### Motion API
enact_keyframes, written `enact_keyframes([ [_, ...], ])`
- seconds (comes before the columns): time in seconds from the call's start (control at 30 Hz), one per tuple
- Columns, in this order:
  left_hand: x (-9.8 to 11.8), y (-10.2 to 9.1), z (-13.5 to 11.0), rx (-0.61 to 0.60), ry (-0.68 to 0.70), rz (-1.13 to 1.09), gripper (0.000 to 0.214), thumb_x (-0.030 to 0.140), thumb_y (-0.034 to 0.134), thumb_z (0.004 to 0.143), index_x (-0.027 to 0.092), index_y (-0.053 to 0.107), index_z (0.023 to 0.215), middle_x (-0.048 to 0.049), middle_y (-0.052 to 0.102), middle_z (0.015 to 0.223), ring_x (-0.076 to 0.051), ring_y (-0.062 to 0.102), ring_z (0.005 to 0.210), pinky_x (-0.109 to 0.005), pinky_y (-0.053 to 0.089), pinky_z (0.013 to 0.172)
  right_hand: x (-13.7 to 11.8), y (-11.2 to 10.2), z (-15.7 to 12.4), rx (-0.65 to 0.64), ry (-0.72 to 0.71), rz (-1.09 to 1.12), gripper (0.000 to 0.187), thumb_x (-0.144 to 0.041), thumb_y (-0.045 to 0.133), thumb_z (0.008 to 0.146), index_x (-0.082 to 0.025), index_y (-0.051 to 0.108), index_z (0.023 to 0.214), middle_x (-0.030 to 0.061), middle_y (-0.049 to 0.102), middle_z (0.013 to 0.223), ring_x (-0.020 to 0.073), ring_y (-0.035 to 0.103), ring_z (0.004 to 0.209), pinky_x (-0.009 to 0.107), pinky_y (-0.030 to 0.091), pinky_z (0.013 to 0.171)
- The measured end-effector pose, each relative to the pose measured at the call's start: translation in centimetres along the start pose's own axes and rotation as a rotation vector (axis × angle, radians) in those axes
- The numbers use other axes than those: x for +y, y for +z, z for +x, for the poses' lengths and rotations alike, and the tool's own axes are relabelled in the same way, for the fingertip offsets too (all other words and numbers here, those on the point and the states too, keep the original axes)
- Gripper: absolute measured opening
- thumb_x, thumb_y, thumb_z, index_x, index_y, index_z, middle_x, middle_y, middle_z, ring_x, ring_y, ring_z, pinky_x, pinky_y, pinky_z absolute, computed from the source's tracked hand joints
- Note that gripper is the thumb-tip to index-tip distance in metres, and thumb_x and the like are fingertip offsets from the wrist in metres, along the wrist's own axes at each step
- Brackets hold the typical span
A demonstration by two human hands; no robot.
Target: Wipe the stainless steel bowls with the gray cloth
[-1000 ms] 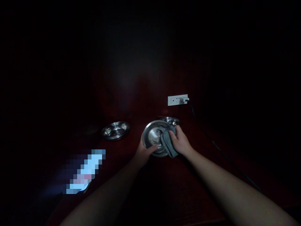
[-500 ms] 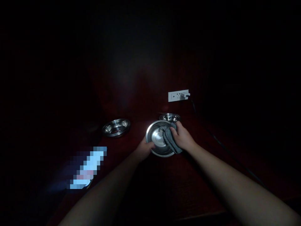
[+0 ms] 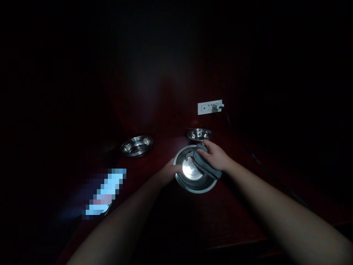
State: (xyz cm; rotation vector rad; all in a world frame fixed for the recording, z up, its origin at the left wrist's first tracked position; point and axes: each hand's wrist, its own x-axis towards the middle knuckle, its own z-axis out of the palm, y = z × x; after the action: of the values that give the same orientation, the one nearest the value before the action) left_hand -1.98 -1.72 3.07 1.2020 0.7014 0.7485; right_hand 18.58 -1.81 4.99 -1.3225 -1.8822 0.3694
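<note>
A shiny steel bowl (image 3: 193,176) is in front of me on a dark red table (image 3: 220,213), tilted slightly toward me. My left hand (image 3: 171,172) grips its left rim, thumb over the edge. My right hand (image 3: 216,156) is closed on a grey cloth (image 3: 203,165) that lies over the bowl's right rim and inside wall. The room is very dark and only the bowl area is lit.
A second steel bowl (image 3: 136,145) sits to the left and a third, smaller one (image 3: 199,134) just behind my right hand. A white wall socket (image 3: 209,107) has a plug and a dark cable (image 3: 248,152) running right. A blurred bright object (image 3: 106,191) lies at the left.
The bowl has come down from a steep tilt to lie nearly flat, and shifted slightly right. My right hand and the cloth moved with it along the right rim.
</note>
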Motion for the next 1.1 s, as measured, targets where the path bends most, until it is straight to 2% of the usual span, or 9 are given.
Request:
enact_keyframes([
  [0.17, -0.3, -0.3, 0.1, -0.028, -0.002, 0.005, 0.055, 0.010, 0.054, 0.054, 0.013, 0.059, 0.109, -0.0066, 0.068, 0.082, -0.023, 0.062, 0.076, -0.034, 0.046, 0.069, -0.1, -0.2, -0.1, -0.083, -0.055, 0.037, 0.019, -0.037, 0.049, 0.078, -0.020, 0.043, 0.074, -0.0026, 0.047, 0.070, 0.0123, 0.045, 0.064, 0.025, 0.035, 0.060],
  [0.27, -0.9, -0.3, 0.4, -0.069, 0.081, -0.037, 0.054, 0.016, 0.059, 0.060, 0.012, 0.056, 0.113, -0.0098, 0.067, 0.093, -0.026, 0.061, 0.086, -0.039, 0.044, 0.081, 0.1, 0.0, 0.0, -0.083, -0.043, 0.043, 0.021, -0.039, 0.049, 0.077, -0.020, 0.044, 0.074, -0.0023, 0.049, 0.069, 0.0123, 0.045, 0.063, 0.026, 0.034, 0.059],
  [0.37, -1.4, 0.0, 0.5, -0.077, 0.139, -0.106, 0.055, 0.023, 0.062, 0.066, 0.012, 0.052, 0.119, -0.0118, 0.066, 0.100, -0.027, 0.060, 0.093, -0.041, 0.042, 0.087, 0.3, 0.4, 0.2, -0.007, -0.011, 0.025, 0.022, -0.041, 0.049, 0.077, -0.020, 0.044, 0.074, -0.0022, 0.049, 0.068, 0.0128, 0.046, 0.062, 0.026, 0.034, 0.058],
  [0.5, -1.6, 0.6, 0.5, 0.050, 0.171, -0.194, 0.055, 0.032, 0.058, 0.075, 0.012, 0.047, 0.125, -0.0137, 0.064, 0.105, -0.028, 0.060, 0.097, -0.043, 0.042, 0.088, 0.8, 1.0, 0.5, 0.186, 0.119, 0.028, 0.021, -0.041, 0.047, 0.078, -0.020, 0.046, 0.077, 0.0006, 0.054, 0.074, 0.0150, 0.051, 0.067, 0.027, 0.037, 0.062],
  [0.63, -1.7, 0.8, 1.0, 0.128, 0.200, -0.189, 0.065, 0.027, 0.064, 0.071, 0.022, 0.038, 0.131, -0.0101, 0.058, 0.118, -0.027, 0.057, 0.103, -0.043, 0.044, 0.088, 1.1, 1.4, 0.8, 0.286, 0.268, 0.067, 0.024, -0.043, 0.045, 0.078, -0.020, 0.048, 0.079, 0.0029, 0.058, 0.077, 0.0172, 0.054, 0.070, 0.029, 0.038, 0.063],
  [0.7, -1.9, 0.7, 1.4, 0.176, 0.194, -0.172, 0.067, 0.023, 0.067, 0.068, 0.023, 0.041, 0.129, -0.0096, 0.058, 0.119, -0.026, 0.058, 0.102, -0.041, 0.044, 0.089, 1.2, 1.5, 0.9, 0.299, 0.306, 0.096, 0.026, -0.045, 0.045, 0.077, -0.020, 0.048, 0.079, 0.0028, 0.058, 0.077, 0.0175, 0.054, 0.070, 0.029, 0.038, 0.063],
  [0.8, -2.3, 0.4, 2.0, 0.259, 0.165, -0.184, 0.062, 0.023, 0.069, 0.066, 0.017, 0.047, 0.123, -0.0108, 0.064, 0.107, -0.025, 0.061, 0.093, -0.039, 0.046, 0.086, 1.2, 1.2, 1.0, 0.266, 0.290, 0.189, 0.020, -0.040, 0.047, 0.075, -0.019, 0.048, 0.077, 0.0012, 0.056, 0.075, 0.0164, 0.053, 0.069, 0.028, 0.039, 0.062],
  [0.93, -2.2, 0.5, 2.0, 0.345, 0.104, -0.239, 0.053, 0.019, 0.067, 0.065, 0.013, 0.051, 0.116, -0.0091, 0.068, 0.089, -0.021, 0.064, 0.077, -0.035, 0.051, 0.074, 0.9, 0.5, 0.9, 0.170, 0.246, 0.378, 0.011, -0.027, 0.046, 0.069, -0.018, 0.049, 0.074, -0.0013, 0.052, 0.066, 0.0135, 0.049, 0.060, 0.025, 0.038, 0.055],
  [1.1, -1.4, 0.8, 1.7, 0.420, 0.093, -0.291, 0.048, 0.017, 0.063, 0.066, 0.012, 0.051, 0.112, -0.0086, 0.067, 0.084, -0.020, 0.064, 0.073, -0.034, 0.052, 0.068, 0.5, 0.1, 0.5, 0.004, 0.214, 0.501, 0.024, -0.021, 0.048, 0.066, -0.016, 0.054, 0.089, -0.0001, 0.057, 0.072, 0.0135, 0.054, 0.062, 0.024, 0.043, 0.054],
])
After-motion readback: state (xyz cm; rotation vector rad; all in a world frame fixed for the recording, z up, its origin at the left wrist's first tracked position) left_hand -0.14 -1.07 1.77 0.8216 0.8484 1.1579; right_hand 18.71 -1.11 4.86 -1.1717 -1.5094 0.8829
